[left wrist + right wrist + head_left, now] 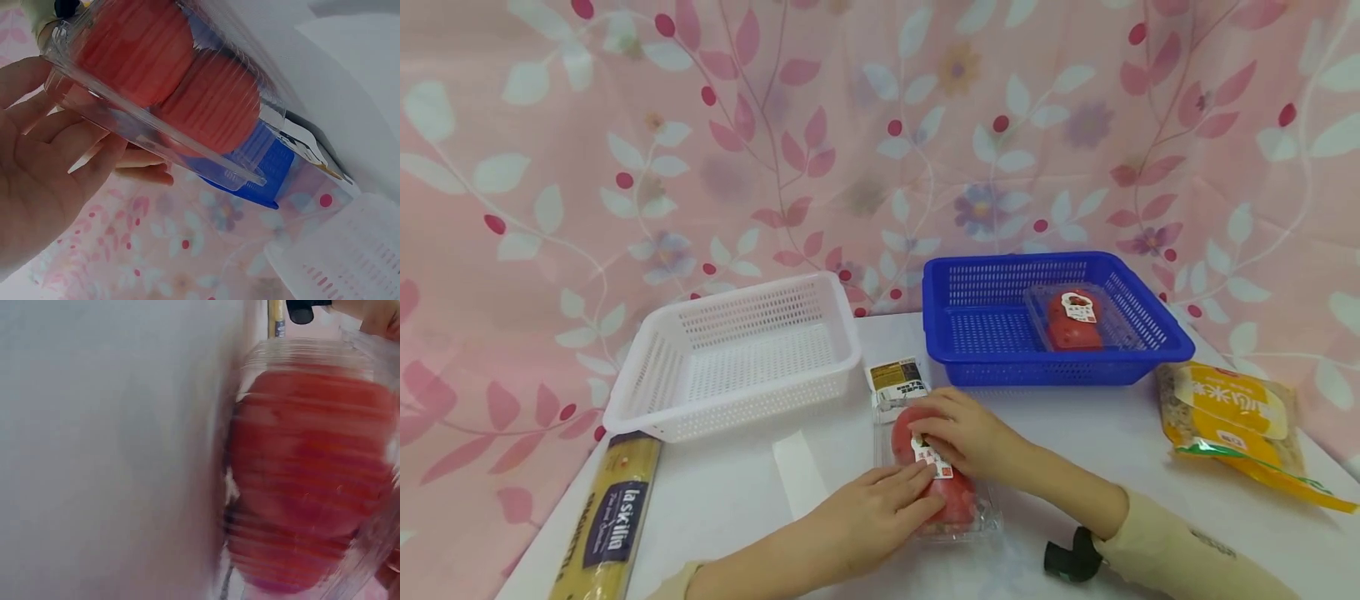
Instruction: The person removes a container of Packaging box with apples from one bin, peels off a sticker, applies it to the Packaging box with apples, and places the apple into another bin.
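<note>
A clear plastic box of tomatoes [956, 503] with a white label [935, 457] lies on the white table, and both hands are on its lid. My left hand [880, 512] reaches from the near left with its fingers laid over the label and lower tomato. My right hand [973, 442] comes from the right, its slightly bent fingers touching the label and upper part. In the left wrist view, the left fingers [75, 134] extend along the lid's edge without wrapping round the box [181, 81]. The tomatoes [312, 450] fill much of the right wrist view.
A white basket [733, 412] stands at the back left, with a spaghetti packet [613, 525] before it. The blue basket [1045, 371] holds another tomato box [1075, 321]. Behind the worked box lies a small packet [897, 379]; a yellow-labelled bag [1236, 417] lies right. A white strip [799, 475] lies centrally.
</note>
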`<action>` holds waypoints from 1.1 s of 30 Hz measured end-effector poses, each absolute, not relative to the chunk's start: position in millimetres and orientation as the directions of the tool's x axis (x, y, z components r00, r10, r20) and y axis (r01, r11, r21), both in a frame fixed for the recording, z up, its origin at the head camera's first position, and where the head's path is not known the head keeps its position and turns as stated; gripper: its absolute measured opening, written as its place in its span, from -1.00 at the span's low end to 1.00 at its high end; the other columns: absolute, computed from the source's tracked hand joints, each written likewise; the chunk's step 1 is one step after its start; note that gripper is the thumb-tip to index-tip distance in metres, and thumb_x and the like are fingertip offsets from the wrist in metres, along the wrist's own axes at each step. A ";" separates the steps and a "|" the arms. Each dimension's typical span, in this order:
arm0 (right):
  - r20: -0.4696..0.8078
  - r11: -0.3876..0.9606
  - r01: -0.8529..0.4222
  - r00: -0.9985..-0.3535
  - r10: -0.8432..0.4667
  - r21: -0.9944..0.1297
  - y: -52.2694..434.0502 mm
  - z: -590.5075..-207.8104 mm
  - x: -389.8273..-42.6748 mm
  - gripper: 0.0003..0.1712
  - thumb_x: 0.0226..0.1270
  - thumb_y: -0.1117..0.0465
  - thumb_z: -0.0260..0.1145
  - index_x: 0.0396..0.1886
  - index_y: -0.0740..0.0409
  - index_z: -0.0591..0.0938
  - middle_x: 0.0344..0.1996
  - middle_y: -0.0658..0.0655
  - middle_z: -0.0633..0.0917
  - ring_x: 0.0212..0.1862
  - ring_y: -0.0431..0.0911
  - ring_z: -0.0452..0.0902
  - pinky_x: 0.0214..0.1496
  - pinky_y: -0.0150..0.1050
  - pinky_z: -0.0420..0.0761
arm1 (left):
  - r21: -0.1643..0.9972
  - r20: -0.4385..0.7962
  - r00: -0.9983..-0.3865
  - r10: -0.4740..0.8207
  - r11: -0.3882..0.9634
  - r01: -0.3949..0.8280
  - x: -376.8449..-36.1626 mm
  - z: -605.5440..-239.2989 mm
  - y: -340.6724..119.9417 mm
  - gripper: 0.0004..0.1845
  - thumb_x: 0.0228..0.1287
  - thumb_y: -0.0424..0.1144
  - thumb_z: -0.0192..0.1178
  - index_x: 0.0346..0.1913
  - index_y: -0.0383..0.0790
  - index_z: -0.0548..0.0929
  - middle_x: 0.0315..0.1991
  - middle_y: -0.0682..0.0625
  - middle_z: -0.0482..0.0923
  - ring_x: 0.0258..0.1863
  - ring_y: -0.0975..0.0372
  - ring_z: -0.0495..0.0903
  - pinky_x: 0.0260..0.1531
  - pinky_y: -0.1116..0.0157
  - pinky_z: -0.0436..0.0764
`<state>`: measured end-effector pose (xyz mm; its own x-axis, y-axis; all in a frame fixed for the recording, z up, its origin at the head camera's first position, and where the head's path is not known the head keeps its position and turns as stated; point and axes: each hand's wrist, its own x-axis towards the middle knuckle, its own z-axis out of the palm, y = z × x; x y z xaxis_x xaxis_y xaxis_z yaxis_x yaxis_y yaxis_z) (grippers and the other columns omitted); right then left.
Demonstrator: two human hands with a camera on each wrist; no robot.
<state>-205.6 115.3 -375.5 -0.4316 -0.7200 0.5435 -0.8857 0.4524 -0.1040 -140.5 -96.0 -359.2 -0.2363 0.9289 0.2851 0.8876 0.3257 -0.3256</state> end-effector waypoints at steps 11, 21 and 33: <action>0.328 0.395 -0.918 -0.382 -0.864 -0.029 119.1 -375.5 -193.0 -0.53 0.33 0.25 0.09 0.22 0.31 0.41 0.23 0.24 0.39 0.28 0.06 0.23 0.22 -0.02 0.29 | -0.491 0.367 -0.158 0.917 0.336 0.804 -133.9 -363.3 -91.1 -0.73 0.35 -0.20 -0.09 0.00 -0.13 0.53 -0.03 -0.05 0.57 0.02 0.21 0.52 -0.01 0.29 0.48; 0.200 0.496 -0.858 -0.514 -0.834 -0.136 120.3 -377.6 -182.7 -0.47 0.45 0.11 -0.10 0.35 0.19 0.24 0.36 0.13 0.19 0.39 -0.02 -0.03 0.34 -0.08 0.07 | -0.542 0.398 -0.155 0.904 0.368 0.755 -128.9 -363.6 -89.1 -0.75 0.27 -0.24 -0.09 -0.09 -0.09 0.57 -0.10 0.00 0.62 -0.09 0.28 0.58 -0.18 0.38 0.51; 0.089 0.650 -0.717 -0.686 -0.722 -0.251 125.6 -375.2 -175.7 -0.37 0.40 -0.17 -0.13 0.41 -0.11 0.15 0.41 0.21 0.00 0.42 0.12 -0.34 0.33 0.15 -0.08 | -0.273 0.355 -0.293 0.888 0.398 0.876 -134.0 -352.2 -96.5 -0.57 0.10 -0.12 0.27 0.06 -0.12 0.55 -0.08 0.07 0.59 -0.10 0.32 0.54 -0.13 0.34 0.48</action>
<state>-175.7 125.6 -375.2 -0.6859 -0.7222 0.0885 -0.7171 0.6503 -0.2507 -134.0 -96.5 -352.2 -0.2931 0.8876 0.3555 0.8757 0.3984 -0.2729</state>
